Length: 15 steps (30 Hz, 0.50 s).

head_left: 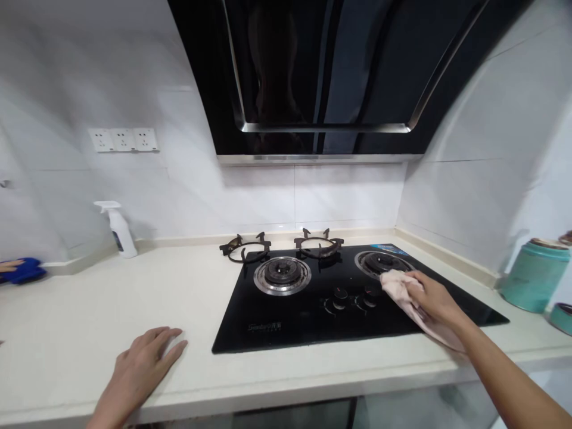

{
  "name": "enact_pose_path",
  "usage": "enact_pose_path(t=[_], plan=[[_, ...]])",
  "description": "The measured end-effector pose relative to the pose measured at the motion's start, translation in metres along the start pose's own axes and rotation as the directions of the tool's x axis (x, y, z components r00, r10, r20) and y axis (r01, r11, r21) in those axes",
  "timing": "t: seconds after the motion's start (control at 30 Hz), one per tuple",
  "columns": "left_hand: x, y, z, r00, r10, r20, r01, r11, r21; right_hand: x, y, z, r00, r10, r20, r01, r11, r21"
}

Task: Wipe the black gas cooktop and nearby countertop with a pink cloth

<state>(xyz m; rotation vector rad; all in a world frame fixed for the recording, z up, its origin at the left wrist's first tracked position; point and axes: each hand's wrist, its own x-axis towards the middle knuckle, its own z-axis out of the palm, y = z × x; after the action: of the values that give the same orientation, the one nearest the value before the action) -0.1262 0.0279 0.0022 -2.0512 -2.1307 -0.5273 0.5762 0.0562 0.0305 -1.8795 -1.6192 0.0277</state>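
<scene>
My right hand (429, 295) is closed around a pale pink cloth (399, 285), which touches the black glass gas hob (290, 319) by the front of the right burner (379, 262). Part of the cloth trails under my wrist to the counter. My left hand (145, 360) rests on the white counter (134, 298), left of the hob, fingers stretched out and holding nothing. The left burner (282, 273) lies bare with its metal ring showing. Two control knobs (339, 297) sit between the burners, the right one close to the cloth.
Two black pan supports (248, 249) stand off the burners along the hob's back edge. A white spray bottle (120, 229) is at the back left, near a blue cloth-like item (27, 271). A green canister (534, 274) stands right. The range hood (313, 77) overhangs the hob.
</scene>
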Motion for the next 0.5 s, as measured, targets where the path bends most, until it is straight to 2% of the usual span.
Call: enact_pose_path(t=[0.07, 0.13, 0.2, 0.3, 0.4, 0.5], plan=[[0.0, -0.001, 0.0, 1.0, 0.0, -0.013, 0.0, 1.0, -0.006, 0.033, -0.019, 0.004, 0.999, 0.008, -0.031, -0.008, 1.0, 0.003], [-0.001, -0.001, -0.001, 1.0, -0.007, -0.021, 0.007, 1.0, -0.009, 0.063, -0.044, 0.016, 0.999, -0.049, -0.011, 0.049, 0.999, 0.009], [-0.001, -0.001, -0.002, 0.999, -0.017, -0.029, 0.016, 1.0, -0.014, 0.086, -0.071, 0.035, 0.982, -0.164, 0.091, 0.163, 0.987, 0.019], [0.0, 0.0, -0.004, 0.999, -0.029, -0.034, 0.028, 0.999, -0.03, 0.103, -0.104, 0.07, 0.898, -0.291, 0.33, 0.3, 0.954, 0.025], [0.0, -0.002, -0.003, 0.998, -0.045, -0.036, 0.044, 0.998, -0.035, 0.106, -0.115, 0.095, 0.814, -0.295, 0.5, 0.342, 0.94, -0.002], [0.0, -0.003, -0.003, 0.998, -0.047, -0.032, 0.046, 0.998, -0.032, 0.106, -0.103, 0.099, 0.79, -0.283, 0.544, 0.35, 0.936, -0.022]])
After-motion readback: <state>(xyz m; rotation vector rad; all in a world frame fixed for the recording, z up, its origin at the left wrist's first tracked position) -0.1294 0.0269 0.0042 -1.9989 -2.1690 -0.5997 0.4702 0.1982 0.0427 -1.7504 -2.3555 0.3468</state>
